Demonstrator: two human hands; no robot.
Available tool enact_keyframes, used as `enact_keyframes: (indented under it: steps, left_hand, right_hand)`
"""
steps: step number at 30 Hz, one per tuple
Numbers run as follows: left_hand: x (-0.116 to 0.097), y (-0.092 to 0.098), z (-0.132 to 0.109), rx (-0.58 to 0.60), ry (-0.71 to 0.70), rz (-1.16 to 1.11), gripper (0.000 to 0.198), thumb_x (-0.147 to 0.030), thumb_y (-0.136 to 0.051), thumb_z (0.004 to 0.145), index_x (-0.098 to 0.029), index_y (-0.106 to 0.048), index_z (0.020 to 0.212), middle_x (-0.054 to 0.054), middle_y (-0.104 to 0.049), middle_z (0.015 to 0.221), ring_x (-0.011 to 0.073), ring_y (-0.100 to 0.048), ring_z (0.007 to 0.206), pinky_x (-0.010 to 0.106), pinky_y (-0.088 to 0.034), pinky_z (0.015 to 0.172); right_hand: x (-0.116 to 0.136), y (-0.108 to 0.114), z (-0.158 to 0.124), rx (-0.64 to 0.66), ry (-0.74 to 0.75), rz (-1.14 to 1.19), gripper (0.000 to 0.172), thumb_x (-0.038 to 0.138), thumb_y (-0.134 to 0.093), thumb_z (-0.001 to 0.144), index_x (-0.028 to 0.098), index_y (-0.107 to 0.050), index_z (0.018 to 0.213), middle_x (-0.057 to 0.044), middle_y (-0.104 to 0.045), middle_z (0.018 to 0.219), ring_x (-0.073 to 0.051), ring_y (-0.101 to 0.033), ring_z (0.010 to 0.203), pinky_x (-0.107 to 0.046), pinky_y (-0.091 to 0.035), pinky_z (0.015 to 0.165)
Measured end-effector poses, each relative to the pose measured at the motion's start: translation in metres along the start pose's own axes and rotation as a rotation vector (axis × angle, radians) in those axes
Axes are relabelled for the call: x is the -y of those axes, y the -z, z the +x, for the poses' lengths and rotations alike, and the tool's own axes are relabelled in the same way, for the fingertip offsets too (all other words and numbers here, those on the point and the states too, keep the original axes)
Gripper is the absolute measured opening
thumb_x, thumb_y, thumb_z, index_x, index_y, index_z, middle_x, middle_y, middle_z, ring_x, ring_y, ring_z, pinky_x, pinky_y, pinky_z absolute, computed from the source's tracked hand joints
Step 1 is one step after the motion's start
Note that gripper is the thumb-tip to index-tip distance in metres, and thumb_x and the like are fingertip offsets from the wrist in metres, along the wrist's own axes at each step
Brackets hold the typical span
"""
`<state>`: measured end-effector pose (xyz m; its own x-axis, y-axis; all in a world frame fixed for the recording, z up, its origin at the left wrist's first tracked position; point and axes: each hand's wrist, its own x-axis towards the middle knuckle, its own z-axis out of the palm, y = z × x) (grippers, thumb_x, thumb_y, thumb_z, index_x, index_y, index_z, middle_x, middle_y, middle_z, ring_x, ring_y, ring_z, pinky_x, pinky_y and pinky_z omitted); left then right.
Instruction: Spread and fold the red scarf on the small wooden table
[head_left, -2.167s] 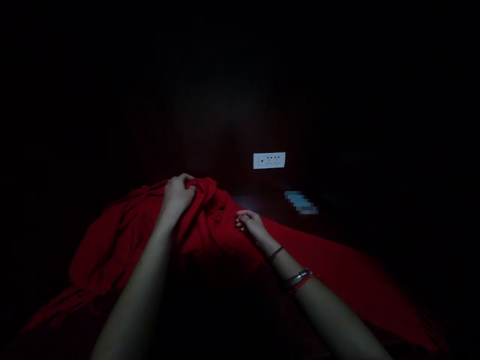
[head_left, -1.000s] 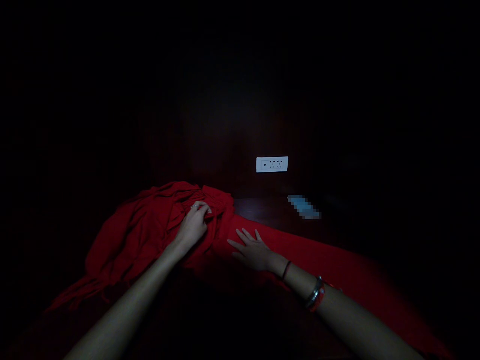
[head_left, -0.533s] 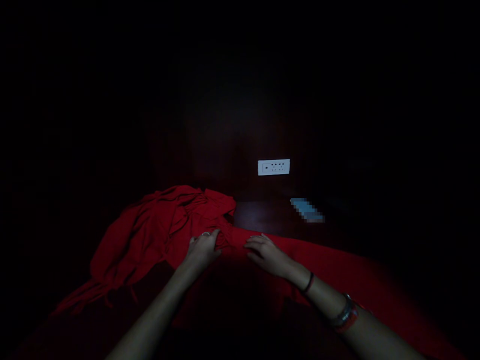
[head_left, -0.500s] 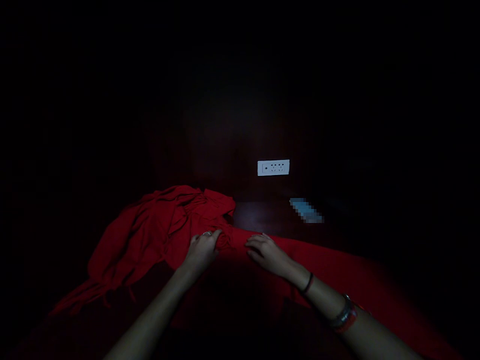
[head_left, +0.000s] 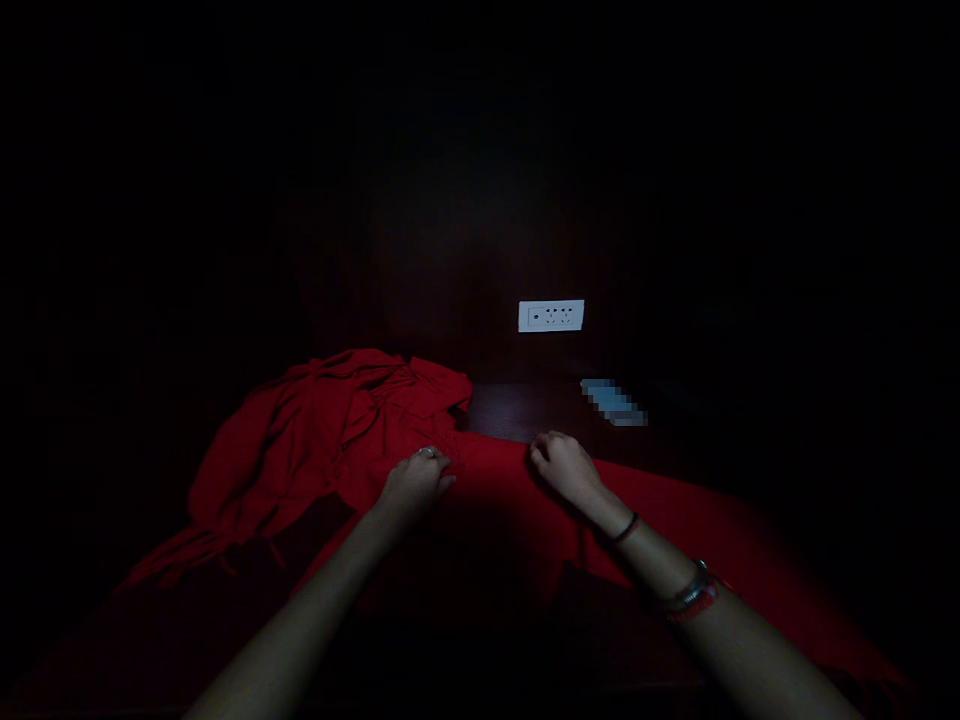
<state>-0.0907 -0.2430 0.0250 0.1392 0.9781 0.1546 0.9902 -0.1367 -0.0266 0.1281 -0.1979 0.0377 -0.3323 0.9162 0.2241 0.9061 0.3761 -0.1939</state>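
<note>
Red scarf (head_left: 487, 475) lies across the dark tabletop (head_left: 525, 410): bunched in a heap at L, w/ a flatter strip running off to lower R. L hand (head_left: 415, 483) & R hand (head_left: 566, 466) sit near each other on the strip's far edge, both w/ fingers curled in, pinching the fabric. Behind them: white wall socket (head_left: 550, 315); pixel-blurred blue item (head_left: 613, 402) on the top, beyond R hand, apart from it.

We see a red fringed scarf (head_left: 330, 430) lying on the dark tabletop (head_left: 525, 410). Its left part is bunched in a heap, its right part stretched flat
</note>
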Motion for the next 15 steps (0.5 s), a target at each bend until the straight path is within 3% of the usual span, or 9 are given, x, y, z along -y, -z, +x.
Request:
enact_keyframes:
  steps: [3, 8, 11, 15]
  left_hand:
    - [0.004, 0.002, 0.001, 0.006, 0.033, 0.063, 0.025, -0.018, -0.036, 0.080, -0.019, -0.058, 0.091, 0.007, -0.055, 0.091, 0.0178, -0.053, 0.084, 0.027, -0.043, 0.071]
    - [0.004, 0.003, 0.003, 0.002, 0.057, 0.096, 0.034, -0.009, -0.034, 0.077, -0.022, -0.057, 0.099, 0.008, -0.054, 0.090, 0.0184, -0.052, 0.084, 0.028, -0.042, 0.070]
    - [0.007, 0.000, 0.006, -0.008, -0.018, 0.041, 0.028, -0.016, -0.039, 0.078, -0.021, -0.060, 0.096, 0.008, -0.054, 0.089, 0.0181, -0.049, 0.086, 0.029, -0.039, 0.077]
    - [0.011, -0.002, 0.009, -0.026, -0.069, -0.049, 0.028, -0.037, -0.044, 0.078, -0.019, -0.063, 0.089, 0.008, -0.055, 0.088, 0.0186, -0.048, 0.088, 0.028, -0.037, 0.080]
  right_hand:
    - [-0.009, 0.011, 0.001, 0.113, -0.159, -0.091, 0.032, 0.028, -0.035, 0.079, 0.012, -0.059, 0.092, -0.015, -0.061, 0.090, -0.020, -0.057, 0.080, -0.025, -0.040, 0.063]
    - [-0.024, 0.019, 0.001, 0.365, -0.146, -0.081, 0.023, 0.017, -0.046, 0.069, 0.011, -0.064, 0.081, -0.014, -0.064, 0.082, -0.019, -0.060, 0.072, -0.021, -0.039, 0.054]
    - [-0.028, 0.017, 0.002, 0.421, -0.107, 0.030, 0.020, 0.013, -0.048, 0.065, 0.010, -0.065, 0.076, -0.011, -0.064, 0.074, -0.016, -0.060, 0.065, -0.018, -0.037, 0.049]
    - [-0.028, 0.011, 0.003, 0.366, -0.118, 0.248, 0.022, 0.009, -0.046, 0.065, 0.009, -0.064, 0.077, -0.009, -0.064, 0.071, -0.013, -0.058, 0.062, -0.016, -0.036, 0.046]
